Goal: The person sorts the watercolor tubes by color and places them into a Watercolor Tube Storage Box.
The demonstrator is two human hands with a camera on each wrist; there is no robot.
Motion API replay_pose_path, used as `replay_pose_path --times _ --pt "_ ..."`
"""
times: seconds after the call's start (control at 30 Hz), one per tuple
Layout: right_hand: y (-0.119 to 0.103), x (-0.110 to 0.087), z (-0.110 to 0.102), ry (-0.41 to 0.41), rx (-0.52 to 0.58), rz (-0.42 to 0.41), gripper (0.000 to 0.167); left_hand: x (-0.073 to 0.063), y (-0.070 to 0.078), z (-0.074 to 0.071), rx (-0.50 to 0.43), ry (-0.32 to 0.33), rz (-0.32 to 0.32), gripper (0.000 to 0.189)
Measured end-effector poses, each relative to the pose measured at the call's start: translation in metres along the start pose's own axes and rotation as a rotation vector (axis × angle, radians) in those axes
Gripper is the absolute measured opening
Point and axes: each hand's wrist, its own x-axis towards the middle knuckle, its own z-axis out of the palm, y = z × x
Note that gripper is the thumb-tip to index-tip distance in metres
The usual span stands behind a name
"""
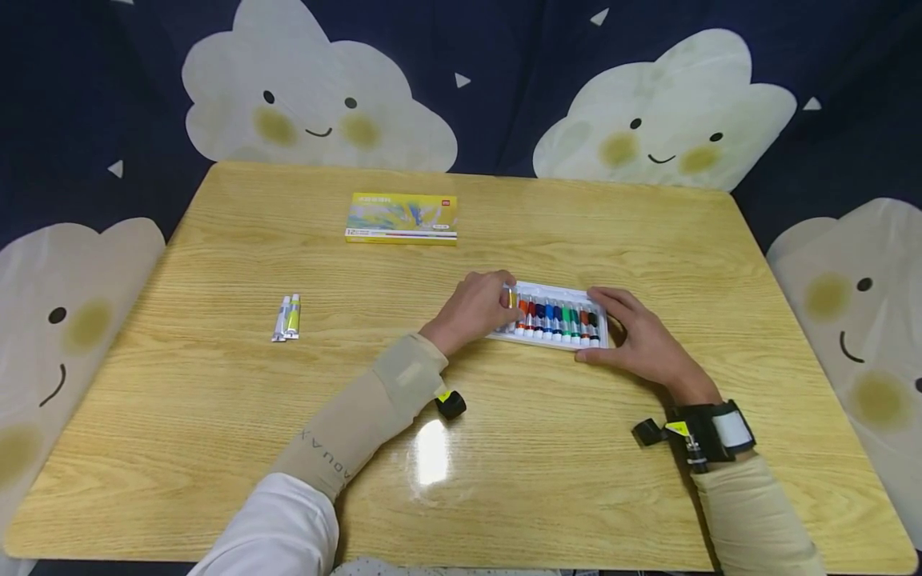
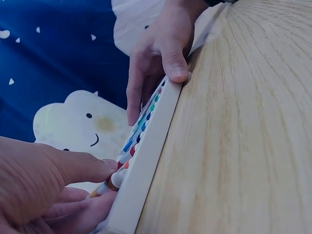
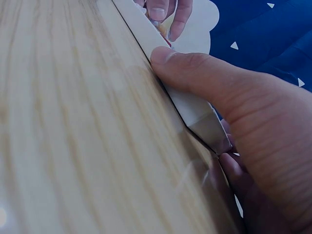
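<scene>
A white plastic tray (image 1: 549,343) holds a row of small paint tubes in red, blue, green, brown and black. My left hand (image 1: 470,312) is at the tray's left end, thumb and fingers pinching a yellow-orange paint tube (image 2: 103,188) by its body, near the white cap. That hand covers the left part of the tray in the head view. At the opposite end, my right hand (image 1: 641,338) grips the tray, its thumb (image 3: 168,61) on the near wall and its fingers round the far side.
To the left lie two loose paint tubes side by side, one yellow-green (image 1: 293,317) and one whitish (image 1: 282,319). Farther back is a yellow paint box (image 1: 402,218) with printed artwork. All rest on a wooden table (image 1: 216,416), with a cloud-patterned curtain (image 1: 497,128) behind its far edge.
</scene>
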Motion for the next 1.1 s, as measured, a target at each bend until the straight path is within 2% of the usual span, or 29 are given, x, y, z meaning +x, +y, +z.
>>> replay_pose_path --times 0.27,0.47,0.7,1.1 --pt "0.0 0.0009 0.0001 0.001 -0.001 0.011 0.107 0.0006 0.0007 0.0022 0.035 0.009 0.003 0.05" --pt "-0.0003 0.0007 0.0001 -0.004 0.0 0.01 0.108 0.0005 -0.0008 0.0035 0.045 -0.007 0.02 0.045" --pt "0.0001 0.002 0.0013 -0.009 0.002 0.018 0.107 -0.0002 -0.0018 0.0035 0.046 -0.028 0.009 0.045" --pt "-0.0017 -0.0007 -0.0017 -0.01 0.011 0.017 0.106 0.0008 -0.0001 0.0032 0.091 -0.031 0.04 0.042"
